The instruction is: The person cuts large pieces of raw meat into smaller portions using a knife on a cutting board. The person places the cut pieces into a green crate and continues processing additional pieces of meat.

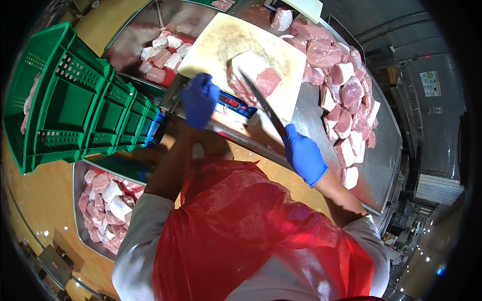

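Observation:
My right hand (pixel 304 156), in a blue glove, grips a long dark-bladed knife (pixel 266 105) whose blade reaches up and left over a thick block of pork (pixel 265 80). The pork, with a white fat layer and a pink cut face, lies on a worn cream cutting board (pixel 221 40). Whether the blade touches the meat I cannot tell. My left hand (pixel 200 100), also blue-gloved, hovers near the board's left corner, fingers curled together, with nothing visible in them. A blue scale with a lit red display (pixel 233 103) shows at the board's near edge.
Large pork pieces (pixel 346 90) are heaped on the steel table (pixel 371 168) at right. Smaller chunks (pixel 165 55) lie in a steel tray at far left. Stacked green crates (pixel 60 100) stand at left, above a steel tub (pixel 80 220) filled with pork.

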Motion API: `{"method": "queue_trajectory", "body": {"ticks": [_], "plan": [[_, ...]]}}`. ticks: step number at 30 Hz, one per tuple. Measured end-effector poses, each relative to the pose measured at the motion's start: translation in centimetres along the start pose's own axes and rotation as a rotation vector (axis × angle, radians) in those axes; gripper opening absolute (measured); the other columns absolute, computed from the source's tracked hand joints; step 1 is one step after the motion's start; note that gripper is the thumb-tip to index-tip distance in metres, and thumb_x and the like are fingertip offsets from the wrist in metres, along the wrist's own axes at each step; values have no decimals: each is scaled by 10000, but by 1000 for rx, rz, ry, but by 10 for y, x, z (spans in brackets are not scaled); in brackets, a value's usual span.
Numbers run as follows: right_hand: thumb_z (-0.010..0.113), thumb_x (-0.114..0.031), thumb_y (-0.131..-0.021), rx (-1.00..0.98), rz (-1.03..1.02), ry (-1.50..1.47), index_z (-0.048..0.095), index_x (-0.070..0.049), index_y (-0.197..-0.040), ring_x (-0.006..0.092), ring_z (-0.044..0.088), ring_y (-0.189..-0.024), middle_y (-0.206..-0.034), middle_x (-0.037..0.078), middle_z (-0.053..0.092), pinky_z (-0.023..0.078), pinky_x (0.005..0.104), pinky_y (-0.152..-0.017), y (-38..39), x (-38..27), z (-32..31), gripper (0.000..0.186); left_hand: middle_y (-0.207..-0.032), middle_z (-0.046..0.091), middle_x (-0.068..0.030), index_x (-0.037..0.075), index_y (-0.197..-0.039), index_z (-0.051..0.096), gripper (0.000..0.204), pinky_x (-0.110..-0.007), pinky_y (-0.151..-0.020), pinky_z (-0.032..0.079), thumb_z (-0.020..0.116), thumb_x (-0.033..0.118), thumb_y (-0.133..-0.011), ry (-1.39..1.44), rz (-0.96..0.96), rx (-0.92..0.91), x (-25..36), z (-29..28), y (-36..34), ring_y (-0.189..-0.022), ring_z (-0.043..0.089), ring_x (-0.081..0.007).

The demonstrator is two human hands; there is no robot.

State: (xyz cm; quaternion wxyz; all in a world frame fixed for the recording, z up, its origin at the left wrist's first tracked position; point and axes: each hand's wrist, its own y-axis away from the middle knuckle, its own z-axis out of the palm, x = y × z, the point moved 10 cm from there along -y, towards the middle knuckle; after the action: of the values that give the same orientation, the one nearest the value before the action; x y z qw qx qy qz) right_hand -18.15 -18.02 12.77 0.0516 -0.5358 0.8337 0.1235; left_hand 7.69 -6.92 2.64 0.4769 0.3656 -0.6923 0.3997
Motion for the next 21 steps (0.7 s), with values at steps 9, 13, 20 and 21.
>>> {"method": "queue_trajectory", "body": {"ticks": [9,13,20,21], "plan": [[590,-107,-998,492,-48,-366,502,-4,-1113,467,670,-808,-894,248,689,518,465,-633,-74,28,4,178,-1012,572,-163,27,-912,661,196,-398,-846,521,725,80,-734,-159,412,-122,54,84,39,-932,611,-334],[578,-145,-1007,472,-21,-513,493,6,-1119,481,661,-805,-873,278,675,518,479,-636,-121,30,13,206,-986,589,-142,28,-916,636,178,-412,-794,525,715,58,-760,-162,524,-82,39,55,-5,-878,613,-326],[534,-155,-1010,467,-81,-315,465,-15,-1138,506,626,-778,-832,306,639,485,552,-643,-130,-35,5,202,-968,613,-109,68,-963,609,237,-367,-662,540,743,-5,-782,-95,652,3,37,28,22,-729,641,-272],[526,-155,-1010,419,-87,-282,459,-19,-1136,507,625,-779,-830,307,636,484,557,-645,-133,-44,13,197,-979,625,-102,75,-940,613,236,-355,-651,537,752,-17,-773,-65,611,20,32,27,20,-707,642,-264]]}}
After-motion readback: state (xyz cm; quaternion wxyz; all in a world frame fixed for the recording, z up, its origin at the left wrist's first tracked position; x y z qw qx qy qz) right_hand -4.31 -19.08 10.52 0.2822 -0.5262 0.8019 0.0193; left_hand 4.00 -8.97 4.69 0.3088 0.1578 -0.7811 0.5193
